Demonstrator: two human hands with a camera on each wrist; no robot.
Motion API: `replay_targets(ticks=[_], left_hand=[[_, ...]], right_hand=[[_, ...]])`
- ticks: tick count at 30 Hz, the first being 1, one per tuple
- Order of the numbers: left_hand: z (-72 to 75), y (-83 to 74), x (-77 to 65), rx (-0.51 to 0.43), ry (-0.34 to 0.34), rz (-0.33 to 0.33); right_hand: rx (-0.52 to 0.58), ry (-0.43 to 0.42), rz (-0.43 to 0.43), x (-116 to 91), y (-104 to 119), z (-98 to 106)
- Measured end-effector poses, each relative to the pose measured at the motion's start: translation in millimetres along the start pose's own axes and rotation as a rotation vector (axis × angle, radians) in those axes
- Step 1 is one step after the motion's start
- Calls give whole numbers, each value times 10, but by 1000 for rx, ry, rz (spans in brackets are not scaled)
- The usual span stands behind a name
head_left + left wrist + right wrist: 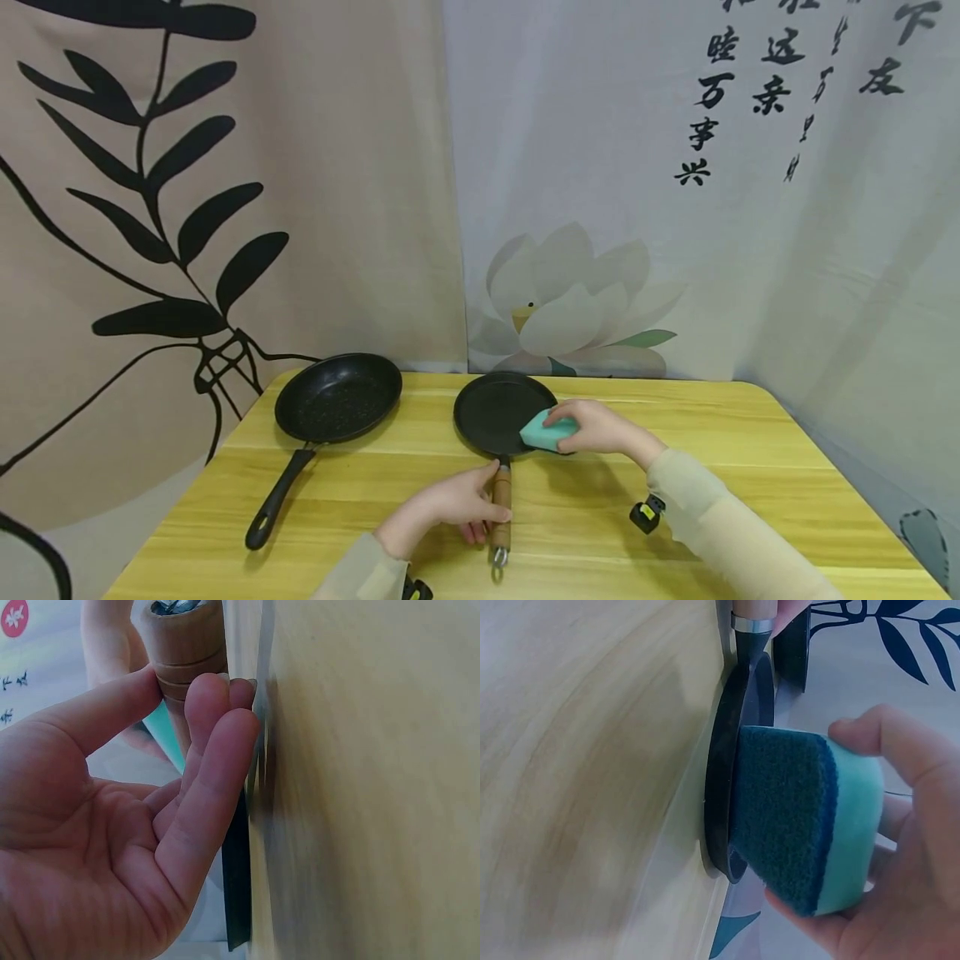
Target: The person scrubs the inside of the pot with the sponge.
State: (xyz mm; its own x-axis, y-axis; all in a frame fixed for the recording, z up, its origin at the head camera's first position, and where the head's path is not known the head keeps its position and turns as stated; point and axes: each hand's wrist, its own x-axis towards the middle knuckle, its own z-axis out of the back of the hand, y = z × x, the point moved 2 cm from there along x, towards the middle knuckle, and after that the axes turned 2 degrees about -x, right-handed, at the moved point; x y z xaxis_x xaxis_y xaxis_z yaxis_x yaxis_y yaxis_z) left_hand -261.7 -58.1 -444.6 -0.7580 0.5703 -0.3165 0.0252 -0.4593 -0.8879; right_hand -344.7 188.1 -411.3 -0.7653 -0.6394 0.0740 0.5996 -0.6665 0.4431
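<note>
A small flat black pan (495, 410) with a wooden handle (502, 500) lies on the table, its handle toward me. My left hand (459, 502) pinches that handle between thumb and fingers; in the left wrist view the thumb and fingertips meet the wood (184, 645). With my right hand (600, 429) I grip a turquoise sponge (550, 431) at the pan's right rim. In the right wrist view the sponge's dark scouring side (780, 817) is tilted, with one edge at the pan (724, 780). The thumb and fingers hold its lighter foam part.
A larger black frying pan (341, 398) stands at the table's left, its black handle (279, 500) pointing toward the near left. Behind the wooden table (697, 500) hangs a printed curtain (360, 167) with leaves, a lotus and writing.
</note>
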Motion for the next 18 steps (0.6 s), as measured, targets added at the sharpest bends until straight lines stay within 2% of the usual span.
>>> replay_targets(ticks=[18], left_hand=[[5, 26, 15, -10, 4, 3]], right_hand=[[21, 5, 49, 65, 79, -60]])
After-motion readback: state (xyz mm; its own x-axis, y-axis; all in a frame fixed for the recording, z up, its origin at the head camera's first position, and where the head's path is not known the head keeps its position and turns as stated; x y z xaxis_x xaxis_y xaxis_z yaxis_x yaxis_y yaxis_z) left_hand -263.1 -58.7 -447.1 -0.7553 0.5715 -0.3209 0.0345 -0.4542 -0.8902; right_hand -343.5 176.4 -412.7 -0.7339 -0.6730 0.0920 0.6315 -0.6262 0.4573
